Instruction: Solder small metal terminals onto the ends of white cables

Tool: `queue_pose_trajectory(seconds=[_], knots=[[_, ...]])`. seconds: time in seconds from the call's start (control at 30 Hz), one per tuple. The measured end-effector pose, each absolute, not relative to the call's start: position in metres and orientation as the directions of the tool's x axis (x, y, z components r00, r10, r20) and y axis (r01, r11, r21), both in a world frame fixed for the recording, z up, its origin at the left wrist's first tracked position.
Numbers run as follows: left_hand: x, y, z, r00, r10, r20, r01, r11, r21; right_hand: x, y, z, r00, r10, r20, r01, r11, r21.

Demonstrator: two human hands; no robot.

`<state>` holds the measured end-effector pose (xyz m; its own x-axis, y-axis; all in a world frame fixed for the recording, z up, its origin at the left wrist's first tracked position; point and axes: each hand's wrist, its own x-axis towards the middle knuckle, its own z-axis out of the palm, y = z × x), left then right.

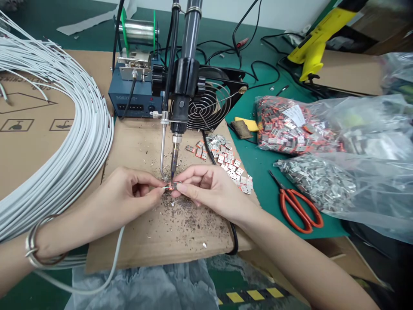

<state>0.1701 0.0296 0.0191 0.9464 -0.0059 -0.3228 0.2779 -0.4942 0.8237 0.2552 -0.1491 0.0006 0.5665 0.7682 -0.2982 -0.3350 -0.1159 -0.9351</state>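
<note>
Under the soldering iron [174, 159], my right hand [206, 187] pinches a small orange and silver connector [174, 185] between thumb and fingers. From the left, my left hand [138, 191] pinches the end of a white cable [118, 254] against the connector. That cable loops down below my left wrist. The iron's tip meets the connector between my fingertips, beside a thin metal feed tube [162, 150]. Loose connectors [230, 161] lie on the cardboard [138, 241] to the right of the iron.
A large coil of white cables [93, 112] fills the left. Behind the iron stand a blue box [135, 97], a solder spool [138, 32] and a fan [209, 103]. Bags of connectors [290, 129] and metal parts [319, 181], plus red-handled cutters [298, 211], lie at right.
</note>
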Motion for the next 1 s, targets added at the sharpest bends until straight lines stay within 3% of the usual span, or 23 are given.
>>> queue_pose_trajectory(seconds=[0.8, 1.0], knots=[[0.163, 0.033, 0.019, 0.990, -0.066, -0.129, 0.049, -0.684, 0.728, 0.254, -0.150, 0.000, 0.559, 0.760, -0.332, -0.299, -0.189, -0.935], [0.165, 0.030, 0.030, 0.980, -0.064, -0.186, 0.092, -0.687, 0.721, 0.255, -0.152, 0.001, 0.560, 0.763, -0.324, -0.331, -0.153, -0.931]])
